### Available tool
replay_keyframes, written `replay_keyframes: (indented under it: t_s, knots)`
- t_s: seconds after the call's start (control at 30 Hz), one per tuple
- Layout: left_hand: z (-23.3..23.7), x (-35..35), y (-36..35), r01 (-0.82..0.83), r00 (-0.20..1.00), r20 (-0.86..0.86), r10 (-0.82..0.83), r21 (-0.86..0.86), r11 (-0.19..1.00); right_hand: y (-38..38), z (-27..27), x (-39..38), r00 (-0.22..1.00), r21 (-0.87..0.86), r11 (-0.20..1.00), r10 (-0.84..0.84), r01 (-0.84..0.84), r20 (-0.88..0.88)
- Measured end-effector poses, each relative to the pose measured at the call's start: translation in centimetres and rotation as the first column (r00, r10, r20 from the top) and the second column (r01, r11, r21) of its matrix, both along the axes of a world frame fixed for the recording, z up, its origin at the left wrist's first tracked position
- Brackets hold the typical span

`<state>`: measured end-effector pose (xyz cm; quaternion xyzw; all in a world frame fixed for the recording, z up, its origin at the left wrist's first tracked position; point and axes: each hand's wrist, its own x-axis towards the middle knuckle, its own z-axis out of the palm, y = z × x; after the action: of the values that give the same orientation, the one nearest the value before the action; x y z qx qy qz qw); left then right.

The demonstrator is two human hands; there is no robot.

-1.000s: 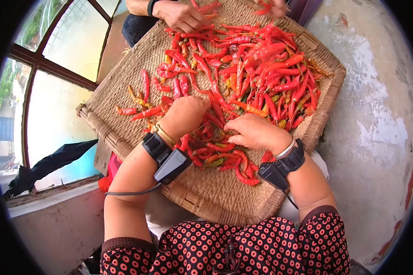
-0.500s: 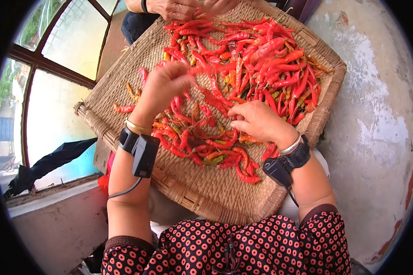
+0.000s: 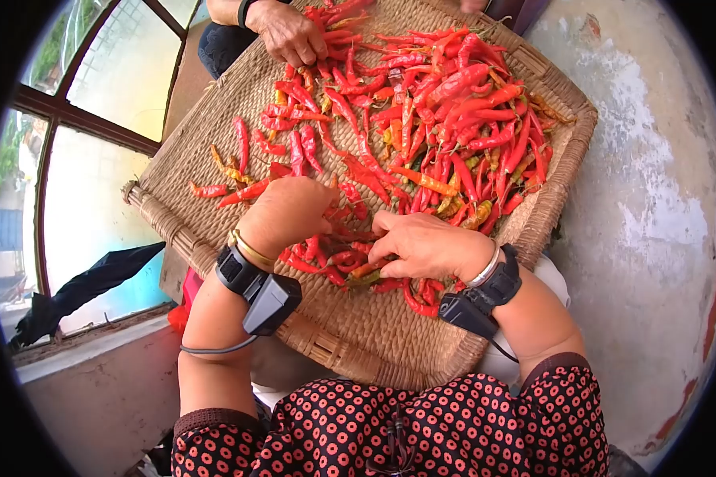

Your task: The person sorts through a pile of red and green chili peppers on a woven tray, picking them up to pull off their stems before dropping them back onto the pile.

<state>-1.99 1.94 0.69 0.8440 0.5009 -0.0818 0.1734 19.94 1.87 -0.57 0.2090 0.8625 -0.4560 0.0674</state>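
Red chili peppers [image 3: 461, 87] lie in a big heap on a woven tray [image 3: 406, 342], a few of them orange or yellowish. My left hand [image 3: 290, 211] is bent down over the smaller near pile [image 3: 338, 258], its fingers curled and mostly hidden behind the back of the hand. What they hold, if anything, does not show. To its right, my right hand [image 3: 433, 246] reaches into the same pile, with thumb and fingers closed around a red chili pepper [image 3: 356, 234]. Both wrists carry black strapped devices and bracelets.
Another person's hand [image 3: 288, 33] touches peppers at the tray's far left edge. A window [image 3: 95, 143] stands on the left with a folded black umbrella [image 3: 87, 290] below it. A peeling wall [image 3: 644, 175] is close on the right.
My left hand has come down from above the tray to the near pile. My right hand has shifted left and toward me. The other person's hand has lowered onto the peppers.
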Motion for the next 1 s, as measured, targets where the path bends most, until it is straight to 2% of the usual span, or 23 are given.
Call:
replay_keyframes:
  t_s: [0.03, 0.07, 0.13, 0.23, 0.3, 0.33, 0.4, 0.43, 0.47, 0.53, 0.57, 0.6, 0.67, 0.7, 0.8, 0.83, 0.87, 0.9, 0.93, 0.97, 1.0]
  knots:
    - [-0.3, 0.1, 0.0, 0.003, 1.0, -0.001, -0.003, -0.001, 1.0, -0.1, 0.2, 0.0, 0.998, 0.069, 0.997, -0.028, 0.025, 0.056]
    - [-0.6, 0.1, 0.0, 0.036, 0.999, -0.006, -0.036, -0.004, 0.999, -0.3, 0.3, 0.0, 0.998, 0.068, 0.997, -0.03, 0.027, 0.055]
    - [-0.7, 0.4, 0.0, 0.07, 0.997, -0.012, -0.07, -0.006, 0.998, -0.6, 0.4, 0.0, 0.989, 0.106, 0.992, 0.056, -0.071, 0.138]
    - [0.1, 1.1, 0.5, 0.051, 0.997, -0.057, -0.053, -0.032, 0.998, -0.9, -0.6, 0.1, 0.992, 0.204, 0.976, 0.052, -0.074, 0.114]
    - [0.9, 0.8, 0.8, -0.038, 0.946, 0.31, 0.093, -0.181, 0.983, -0.5, -0.7, 0.2, 0.993, 0.179, 0.982, 0.043, -0.063, 0.111]
    - [0.9, 0.6, 1.0, -0.037, 0.947, 0.309, 0.092, -0.181, 0.983, -0.2, -0.8, 0.2, 0.993, 0.152, 0.987, 0.037, -0.054, 0.11]
    - [0.7, 0.3, 1.4, -0.153, 0.705, 0.645, 0.296, -0.268, 0.951, 0.9, -0.6, 0.3, 0.997, 0.106, 0.993, 0.054, -0.06, 0.055]
    - [0.7, 0.3, 1.7, -0.201, 0.571, 0.708, 0.416, -0.371, 0.907, 1.4, -0.5, 0.4, 0.997, 0.06, 0.996, 0.071, -0.071, 0.0]
    - [1.0, 0.2, 2.0, -0.202, 0.569, 0.709, 0.416, -0.37, 0.907, 1.6, -0.3, 0.5, 0.997, 0.061, 0.995, 0.073, -0.073, 0.002]
    - [1.6, -0.3, 2.5, -0.202, 0.219, 0.79, 0.573, -0.538, 0.819, 2.0, 0.6, 0.8, 0.983, -0.17, 0.984, -0.08, 0.051, -0.164]
    - [1.4, -0.6, 2.8, -0.206, 0.131, 0.817, 0.561, -0.531, 0.822, 2.0, 1.6, 0.9, 0.971, -0.382, 0.914, -0.201, 0.138, -0.132]
    - [1.4, -0.7, 2.9, -0.207, 0.127, 0.82, 0.557, -0.528, 0.824, 2.1, 1.8, 1.1, 0.972, -0.377, 0.916, -0.197, 0.135, -0.131]
    - [1.5, -1.0, 3.1, -0.196, 0.009, 0.822, 0.569, -0.557, 0.807, 2.1, 1.9, 1.3, 0.945, -0.596, 0.771, -0.321, 0.225, -0.058]
    - [1.5, -0.8, 3.3, -0.197, 0.007, 0.823, 0.568, -0.556, 0.808, 2.2, 2.1, 1.4, 0.946, -0.595, 0.772, -0.319, 0.224, -0.058]
    - [1.6, 0.3, 3.5, -0.225, -0.24, 0.786, 0.57, -0.616, 0.755, 2.1, 2.2, 1.2, 0.951, -0.583, 0.779, -0.307, 0.23, -0.034]
    - [1.4, 0.1, 3.3, -0.228, -0.245, 0.784, 0.57, -0.618, 0.753, 2.1, 2.2, 1.1, 0.925, -0.572, 0.771, -0.376, 0.28, -0.053]
    - [1.0, -0.2, 3.1, -0.212, -0.035, 0.822, 0.568, -0.562, 0.8, 2.1, 2.2, 1.1, 0.892, -0.561, 0.759, -0.445, 0.332, -0.074]
    - [0.9, -0.3, 2.8, -0.178, 0.177, 0.826, 0.535, -0.507, 0.843, 2.2, 2.2, 1.2, 0.892, -0.56, 0.759, -0.445, 0.333, -0.073]
    - [0.8, -0.2, 2.5, -0.127, 0.383, 0.795, 0.471, -0.46, 0.879, 2.3, 2.2, 1.4, 0.862, -0.596, 0.722, -0.498, 0.35, -0.097]
    - [1.0, 0.0, 1.9, -0.019, 0.494, 0.741, 0.454, -0.513, 0.858, 2.4, 2.1, 1.6, 0.825, -0.633, 0.682, -0.552, 0.366, -0.117]
    - [1.1, 0.4, 1.5, 0.068, 0.593, 0.761, 0.263, -0.372, 0.926, 2.5, 2.0, 1.8, 0.785, -0.669, 0.64, -0.605, 0.378, -0.134]
